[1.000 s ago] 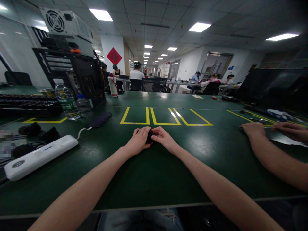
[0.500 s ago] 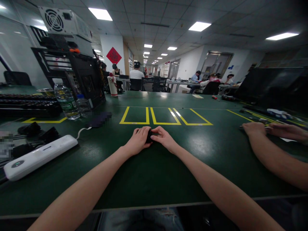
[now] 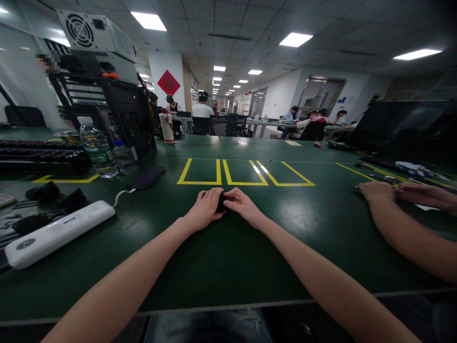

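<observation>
Between my two hands is a small black object (image 3: 221, 204), mostly covered by fingers, so its kind does not show. My left hand (image 3: 207, 206) is wrapped round its left side, palm down and thumb toward me. From the right, my right hand (image 3: 242, 205) closes on it with thumb and fingertips. Both hands are low over the green table (image 3: 228, 267). Just beyond them lie yellow tape outlines (image 3: 246, 184) on the tabletop.
At left are a white power strip (image 3: 60, 233), black plugs (image 3: 43, 192), water bottles (image 3: 98, 150) and an open computer case (image 3: 124, 112). A white bottle (image 3: 166, 127) stands farther back. On the right, a co-worker's hands (image 3: 378, 192) work near a dark monitor (image 3: 410, 128).
My hands and the black object stay in nearly the same place. Another person has come into view behind the computer case at far left.
</observation>
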The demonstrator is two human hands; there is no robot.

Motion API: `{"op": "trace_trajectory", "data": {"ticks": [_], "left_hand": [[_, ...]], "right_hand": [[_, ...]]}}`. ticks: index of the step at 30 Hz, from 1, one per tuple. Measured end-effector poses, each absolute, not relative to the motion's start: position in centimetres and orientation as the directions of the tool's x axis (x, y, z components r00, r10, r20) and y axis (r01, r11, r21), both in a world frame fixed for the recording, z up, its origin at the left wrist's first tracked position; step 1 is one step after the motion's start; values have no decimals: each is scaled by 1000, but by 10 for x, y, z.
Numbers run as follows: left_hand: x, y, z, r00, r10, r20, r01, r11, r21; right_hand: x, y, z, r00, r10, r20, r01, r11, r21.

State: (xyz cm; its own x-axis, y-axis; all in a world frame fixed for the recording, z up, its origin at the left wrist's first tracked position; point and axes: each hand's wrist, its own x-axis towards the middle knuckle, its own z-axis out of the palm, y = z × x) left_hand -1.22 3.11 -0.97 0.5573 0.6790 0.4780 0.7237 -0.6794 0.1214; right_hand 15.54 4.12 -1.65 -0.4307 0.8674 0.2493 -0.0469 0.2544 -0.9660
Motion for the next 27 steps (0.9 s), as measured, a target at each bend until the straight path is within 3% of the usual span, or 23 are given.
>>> {"op": "trace_trajectory", "data": {"ticks": [21,27], "left_hand": [[-13,28,-7,562,687,460,724,-678,128],[-13,29,-9,560,684,468,727,-676,117]], "right_hand": [[155,43,-16,-404,887,223,-37,228,-973],[158,42,-14,-464,862,206,-53,205,-977]]}}
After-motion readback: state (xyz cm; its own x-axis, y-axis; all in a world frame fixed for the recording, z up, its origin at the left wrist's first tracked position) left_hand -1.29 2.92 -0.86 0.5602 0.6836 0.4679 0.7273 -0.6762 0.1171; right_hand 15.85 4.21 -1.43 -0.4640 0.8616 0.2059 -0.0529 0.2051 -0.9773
